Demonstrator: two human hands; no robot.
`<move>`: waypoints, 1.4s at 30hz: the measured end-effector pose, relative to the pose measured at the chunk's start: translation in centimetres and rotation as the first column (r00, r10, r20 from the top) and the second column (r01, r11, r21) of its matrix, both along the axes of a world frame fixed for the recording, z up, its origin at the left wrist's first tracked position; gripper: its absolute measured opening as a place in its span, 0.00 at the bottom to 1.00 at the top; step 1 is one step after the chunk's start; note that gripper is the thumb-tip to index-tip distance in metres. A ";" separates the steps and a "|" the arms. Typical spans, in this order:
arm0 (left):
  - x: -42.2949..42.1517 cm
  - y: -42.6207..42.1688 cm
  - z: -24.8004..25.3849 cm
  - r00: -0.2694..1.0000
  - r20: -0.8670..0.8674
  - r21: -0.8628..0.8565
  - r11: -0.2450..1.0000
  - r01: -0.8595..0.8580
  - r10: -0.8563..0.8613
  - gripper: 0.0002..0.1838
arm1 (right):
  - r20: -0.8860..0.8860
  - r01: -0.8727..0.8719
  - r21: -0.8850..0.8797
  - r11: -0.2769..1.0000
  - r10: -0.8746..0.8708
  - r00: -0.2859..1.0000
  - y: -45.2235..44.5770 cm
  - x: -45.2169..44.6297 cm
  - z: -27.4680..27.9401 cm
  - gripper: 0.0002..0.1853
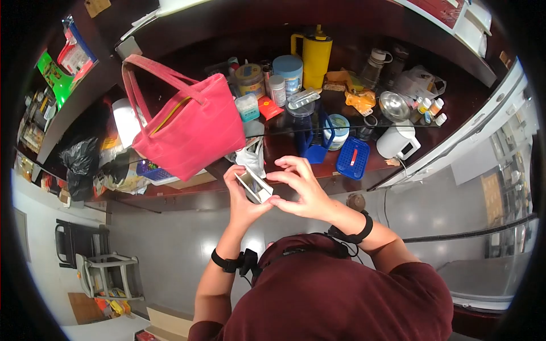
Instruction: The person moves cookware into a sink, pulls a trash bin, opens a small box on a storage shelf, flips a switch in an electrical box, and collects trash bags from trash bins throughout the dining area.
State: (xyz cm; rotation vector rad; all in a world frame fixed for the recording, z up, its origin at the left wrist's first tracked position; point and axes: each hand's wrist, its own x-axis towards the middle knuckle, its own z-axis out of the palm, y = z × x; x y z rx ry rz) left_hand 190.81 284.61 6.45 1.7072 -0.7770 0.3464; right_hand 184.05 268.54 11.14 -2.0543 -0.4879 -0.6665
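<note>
Left hand (pixel 244 204) clasps a small box (pixel 261 195) between thumb and fingers, to the near right of the bag (pixel 190 133); the box gapes, but its contents cannot be made out. Right hand (pixel 307 193) is curved, thumb at the box's edge; whether its fingers pinch the box cannot be told. Right of the bag, a wrapper (pixel 249 161) is partly hidden, and 1 blue tray (pixel 357 168) lies farther off. Left of the bag, 1 black sack (pixel 81 162) sits indistinctly in shadow.
</note>
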 end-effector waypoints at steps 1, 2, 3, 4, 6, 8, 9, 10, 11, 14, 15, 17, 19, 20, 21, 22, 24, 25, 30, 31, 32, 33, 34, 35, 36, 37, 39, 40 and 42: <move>0.0 0.1 -0.2 0.999 -0.036 -0.032 0.999 0.032 -0.033 0.43 | 0.000 -0.045 0.001 0.999 0.045 0.999 0.2 0.1 -0.5 0.21; 0.0 0.2 -0.6 0.995 -0.071 -0.065 0.996 0.065 -0.069 0.42 | 0.001 -0.089 0.003 0.996 0.089 0.996 0.3 0.1 -0.8 0.20; -0.1 0.2 -0.8 0.989 -0.102 -0.099 0.990 0.098 -0.108 0.42 | 0.036 -0.096 0.017 0.995 0.096 0.995 0.6 0.1 -0.9 0.19; -0.2 0.2 -0.7 0.989 -0.108 -0.095 0.991 0.092 -0.102 0.42 | 0.042 -0.086 0.014 0.996 0.086 0.995 0.8 0.0 -1.0 0.19; -0.6 0.1 -0.3 0.989 -0.119 -0.089 0.993 0.083 -0.093 0.42 | 0.054 -0.064 0.004 0.998 0.063 0.997 1.0 -0.4 -0.8 0.18; -0.9 0.2 0.0 0.988 -0.093 -0.113 0.987 0.111 -0.122 0.42 | -0.006 -0.109 -0.007 0.994 0.109 0.994 0.9 -0.6 -0.3 0.19; -1.0 0.2 0.2 0.987 -0.080 -0.125 0.984 0.126 -0.136 0.42 | -0.037 -0.132 -0.011 0.991 0.131 0.991 0.9 -0.7 -0.1 0.19; -1.1 0.4 0.7 0.979 -0.099 -0.058 0.983 0.174 -0.179 0.43 | 0.029 -0.164 -0.060 0.985 0.166 0.986 0.9 -0.6 0.3 0.20; -1.3 0.7 1.5 0.968 -0.120 0.008 0.975 0.222 -0.219 0.43 | 0.092 -0.192 -0.111 0.975 0.203 0.975 0.9 -0.5 0.7 0.21; -1.4 1.3 1.6 0.836 -0.300 -0.114 0.888 0.446 -0.459 0.48 | 0.140 -0.329 -0.158 0.931 0.351 0.926 0.4 0.0 1.3 0.24; -1.7 1.3 1.5 0.689 -0.441 -0.289 0.817 0.498 -0.576 0.50 | 0.127 -0.378 -0.121 0.918 0.392 0.911 0.0 0.3 1.4 0.25; -1.8 1.5 1.4 0.449 -0.519 -0.516 0.686 0.513 -0.727 0.52 | 0.110 -0.403 -0.087 0.911 0.411 0.905 -0.1 0.3 1.8 0.22; -1.8 1.5 1.3 0.418 -0.513 -0.559 0.661 0.500 -0.750 0.52 | 0.133 -0.370 -0.135 0.919 0.387 0.912 0.1 0.3 1.7 0.19; -1.8 1.4 1.4 0.402 -0.509 -0.580 0.648 0.493 -0.761 0.52 | 0.145 -0.352 -0.159 0.922 0.375 0.916 0.2 0.3 1.7 0.18; -1.9 1.4 1.7 0.374 -0.508 -0.602 0.630 0.490 -0.776 0.52 | 0.140 -0.339 -0.151 0.929 0.360 0.923 0.2 0.3 1.8 0.16; -2.1 1.3 2.4 0.346 -0.505 -0.624 0.612 0.486 -0.790 0.52 | 0.135 -0.325 -0.143 0.935 0.344 0.929 0.2 0.2 1.9 0.14; -2.4 1.2 3.2 0.314 -0.502 -0.654 0.591 0.471 -0.806 0.49 | 0.121 -0.303 -0.117 0.946 0.317 0.941 0.2 0.1 1.8 0.11; -2.5 1.2 3.3 0.311 -0.501 -0.664 0.589 0.462 -0.808 0.48 | 0.112 -0.295 -0.100 0.950 0.306 0.946 0.1 0.2 1.6 0.10; -2.2 1.2 2.2 0.312 -0.611 -0.629 0.685 0.367 -0.728 0.39 | 0.062 -0.189 -0.200 0.961 0.205 0.977 -0.2 1.1 1.4 0.08; -2.2 1.3 2.2 0.281 -0.658 -0.612 0.713 0.341 -0.699 0.39 | 0.034 -0.173 -0.216 0.961 0.184 0.982 -0.3 1.5 1.3 0.08; -2.2 1.3 2.0 0.247 -0.702 -0.593 0.741 0.316 -0.668 0.38 | 0.005 -0.158 -0.233 0.960 0.163 0.987 -0.4 1.8 1.0 0.08; -1.9 1.0 1.7 0.278 -0.690 -0.602 0.743 0.292 -0.668 0.39 | -0.051 -0.222 -0.198 0.955 0.216 0.975 -0.6 2.3 0.4 0.15; -1.7 0.3 2.5 0.289 -0.581 -0.701 0.649 0.296 -0.760 0.39 | -0.081 -0.185 -0.201 0.962 0.172 0.982 -0.7 2.1 0.6 0.18; -1.3 0.5 2.3 0.301 -0.569 -0.710 0.642 0.289 -0.765 0.39 | -0.108 -0.146 -0.205 0.968 0.126 0.986 -0.8 1.8 1.0 0.20; -0.9 0.6 2.1 0.313 -0.556 -0.720 0.634 0.283 -0.770 0.39 | -0.134 -0.106 -0.211 0.972 0.079 0.988 -0.8 1.5 1.2 0.23; -0.8 0.5 2.3 0.312 -0.538 -0.734 0.618 0.282 -0.783 0.39 | -0.173 -0.134 -0.198 0.971 0.100 0.980 -0.6 1.3 1.2 0.31; -0.9 0.3 2.8 0.310 -0.507 -0.762 0.586 0.276 -0.805 0.38 | -0.099 -0.068 -0.145 0.987 0.054 0.994 -0.2 1.4 0.4 0.27; -0.7 0.3 2.7 0.349 -0.553 -0.696 0.650 0.306 -0.756 0.38 | -0.040 -0.031 -0.136 0.990 0.026 0.999 -0.2 1.5 0.2 0.25; -0.4 0.4 2.5 0.430 -0.627 -0.546 0.760 0.351 -0.649 0.37 | 0.048 0.098 -0.150 0.984 -0.092 0.995 -0.7 1.7 0.7 0.20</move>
